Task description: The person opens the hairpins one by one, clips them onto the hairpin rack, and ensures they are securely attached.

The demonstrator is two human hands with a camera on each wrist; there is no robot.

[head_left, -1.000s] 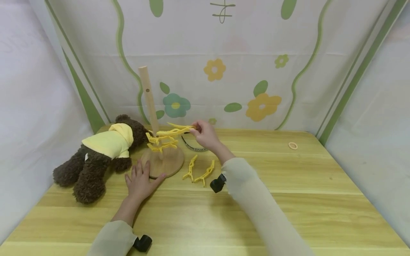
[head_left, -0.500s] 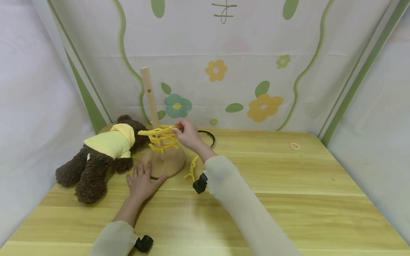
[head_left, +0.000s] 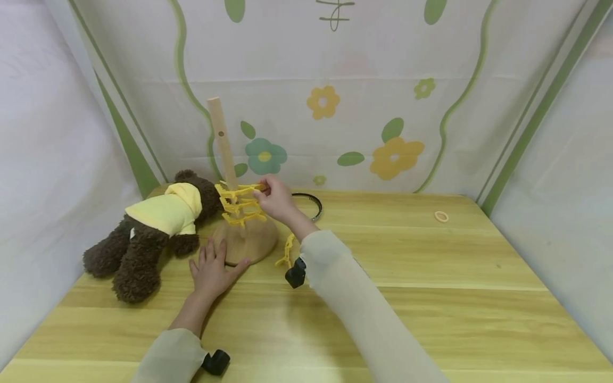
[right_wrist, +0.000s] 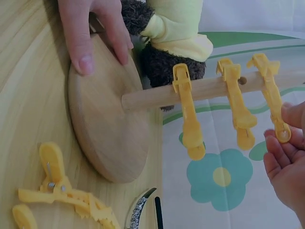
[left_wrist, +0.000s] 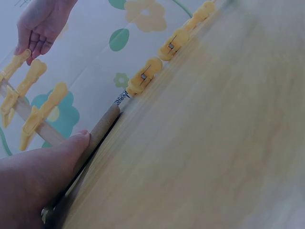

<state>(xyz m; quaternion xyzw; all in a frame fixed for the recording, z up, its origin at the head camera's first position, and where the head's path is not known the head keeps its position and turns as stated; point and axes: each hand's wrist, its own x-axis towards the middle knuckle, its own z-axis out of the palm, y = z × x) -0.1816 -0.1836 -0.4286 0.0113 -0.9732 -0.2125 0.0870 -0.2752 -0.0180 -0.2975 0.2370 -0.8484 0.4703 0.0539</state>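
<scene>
In the head view my right hand (head_left: 279, 201) is beside the wooden post (head_left: 223, 141) of a stand, pinching the handle end of the top yellow hair clip (right_wrist: 272, 98). That clip's jaws sit across the post. Lower down, a middle hair clip (right_wrist: 234, 90) and a bottom hair clip (right_wrist: 188, 112) are clamped on the same post, all with handles toward the right hand. My left hand (head_left: 213, 274) rests with spread fingers at the near left edge of the round wooden base (right_wrist: 105, 114), its thumb along the rim.
Two loose yellow hair clips, one nearer (right_wrist: 55, 186) the base and another (right_wrist: 24, 217) partly cut off, lie on the table. A dark headband (head_left: 317, 207) lies behind the right forearm. Left of the stand lies a brown plush toy (head_left: 160, 213); far right, a small ring (head_left: 441, 217).
My right hand has carried the top hair clip leftward onto the post, above the other two. The clip now sits across the post. My left hand has stayed at the base.
</scene>
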